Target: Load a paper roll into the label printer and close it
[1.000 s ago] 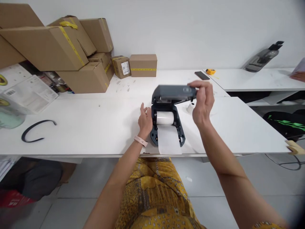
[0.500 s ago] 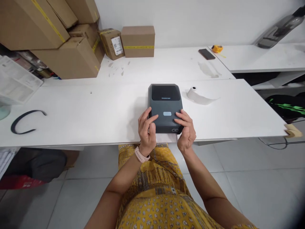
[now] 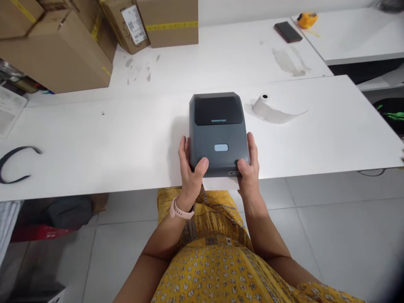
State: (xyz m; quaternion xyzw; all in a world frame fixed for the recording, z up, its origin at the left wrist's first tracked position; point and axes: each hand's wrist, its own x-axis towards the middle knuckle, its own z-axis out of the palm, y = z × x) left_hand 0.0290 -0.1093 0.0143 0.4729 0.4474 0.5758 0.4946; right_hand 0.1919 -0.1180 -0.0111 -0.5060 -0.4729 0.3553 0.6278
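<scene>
A dark grey label printer (image 3: pixel 219 139) with a black window and a light blue button is at the front edge of the white table. Its left side is gripped by my left hand (image 3: pixel 192 168), thumb over the front corner and fingers along the side. My right hand (image 3: pixel 250 164) grips the opposite side in the same way. Whether the printer's underside touches the table is hidden. A strip of white paper shows below its front edge. Right of it lies a white paper roll (image 3: pixel 260 106) with its tail unrolled.
Cardboard boxes (image 3: pixel 67 50) are stacked at the back left. A black curved band (image 3: pixel 12 162) lies at the left. Toward the back right are a dark phone-like slab (image 3: pixel 288 32) and a yellow tape measure (image 3: pixel 306 19). The white table's (image 3: pixel 142 139) front edge runs before my body.
My fingers have moved from the printer's top face down to its sides, and both thumbs now press on its front corners. The view has moved closer to the table.
</scene>
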